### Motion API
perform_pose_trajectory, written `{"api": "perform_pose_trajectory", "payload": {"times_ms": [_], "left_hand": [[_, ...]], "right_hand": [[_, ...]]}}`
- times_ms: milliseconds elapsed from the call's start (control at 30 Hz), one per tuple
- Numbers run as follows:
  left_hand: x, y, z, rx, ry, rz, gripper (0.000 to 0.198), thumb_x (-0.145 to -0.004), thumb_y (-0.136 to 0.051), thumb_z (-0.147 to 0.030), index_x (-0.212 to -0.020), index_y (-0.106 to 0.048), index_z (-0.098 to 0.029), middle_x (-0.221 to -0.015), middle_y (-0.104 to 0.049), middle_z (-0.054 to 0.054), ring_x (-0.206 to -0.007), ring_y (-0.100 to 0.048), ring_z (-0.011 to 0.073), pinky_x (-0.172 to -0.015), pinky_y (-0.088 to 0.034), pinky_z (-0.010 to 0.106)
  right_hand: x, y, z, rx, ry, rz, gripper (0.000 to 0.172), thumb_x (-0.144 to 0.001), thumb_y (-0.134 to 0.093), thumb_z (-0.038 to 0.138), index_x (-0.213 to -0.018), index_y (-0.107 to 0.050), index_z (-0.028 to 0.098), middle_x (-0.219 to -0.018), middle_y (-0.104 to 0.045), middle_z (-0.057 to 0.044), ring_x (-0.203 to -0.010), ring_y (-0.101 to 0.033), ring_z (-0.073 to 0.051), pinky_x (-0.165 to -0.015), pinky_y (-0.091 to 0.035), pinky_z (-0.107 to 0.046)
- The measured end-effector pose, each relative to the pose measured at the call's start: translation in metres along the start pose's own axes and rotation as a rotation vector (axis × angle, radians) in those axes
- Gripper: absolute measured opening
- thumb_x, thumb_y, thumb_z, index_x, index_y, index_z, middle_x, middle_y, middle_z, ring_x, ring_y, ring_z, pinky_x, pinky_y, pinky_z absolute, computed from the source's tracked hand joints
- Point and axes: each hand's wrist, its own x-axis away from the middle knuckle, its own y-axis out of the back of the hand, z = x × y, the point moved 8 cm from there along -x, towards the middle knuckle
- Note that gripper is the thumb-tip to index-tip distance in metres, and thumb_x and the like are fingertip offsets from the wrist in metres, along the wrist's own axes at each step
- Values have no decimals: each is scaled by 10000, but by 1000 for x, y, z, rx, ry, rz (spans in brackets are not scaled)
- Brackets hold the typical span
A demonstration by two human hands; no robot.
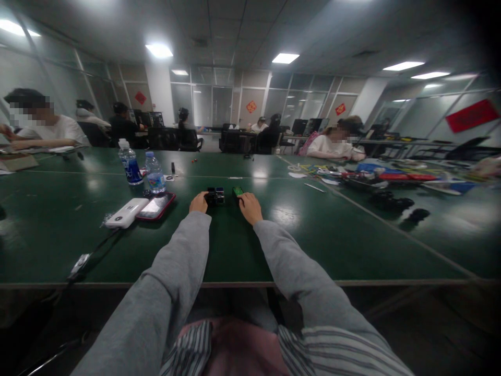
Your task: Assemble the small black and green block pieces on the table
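Note:
Several small dark blocks with shiny ends (216, 195) stand grouped on the green table (230, 245), straight ahead. My left hand (199, 202) is at the left side of this group, its fingers curled against the dark blocks. A small green item with a dark edge (237, 192) lies to the right, a short gap away from the group. My right hand (250, 207) has its fingers closed on the near right part of that green item. Fine detail of both items is too small to make out.
Two bottles (131, 166) (155, 175), a white power bank (127, 213) and a red-edged phone (156, 206) are at the left. A white pen (314, 187), dark parts (391, 202) and a cluttered pile (405, 176) lie at the right. People sit beyond.

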Motion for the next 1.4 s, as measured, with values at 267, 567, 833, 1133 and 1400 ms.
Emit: {"api": "perform_pose_trajectory", "payload": {"times_ms": [267,567,833,1133,1400], "left_hand": [[0,0,0,16,-1,9,414,-885,-369,-109,-1228,-553,-250,-1243,-600,25,-1115,-556,169,-969,-431,307],[2,0,-1,10,13,20,412,-885,-383,-114,-1237,-543,-256,-1239,-602,31,-1116,-554,168,-966,-428,304],[0,-2,0,2,-19,9,415,-877,-385,-105,-1228,-549,-253,-1218,-611,31,-1089,-566,172,-948,-437,300],[0,-2,1,7,-15,7,433,-865,-379,-92,-1224,-552,-262,-1206,-615,32,-1089,-568,180,-945,-442,313],[0,-2,0,0,-15,7,421,-870,-382,-110,-1225,-551,-258,-1222,-607,35,-1103,-561,187,-952,-436,328]], "right_hand": [[1,2,1,-2,6,-34,280,-913,-363,203,-1082,-587,191,-1092,-569,-90,-1077,-455,-222,-897,-386,-352],[1,1,0,-1,14,-36,281,-915,-363,207,-1088,-583,190,-1089,-564,-91,-1074,-452,-225,-891,-385,-349],[0,1,0,12,9,-30,274,-910,-376,197,-1092,-581,182,-1092,-557,-98,-1072,-449,-221,-887,-377,-341],[1,2,0,6,24,-63,256,-899,-397,186,-1072,-585,183,-1068,-563,-89,-1045,-455,-216,-867,-377,-331],[0,1,-1,-5,24,-64,262,-897,-398,182,-1077,-588,177,-1070,-561,-90,-1047,-453,-217,-868,-377,-332]]}}
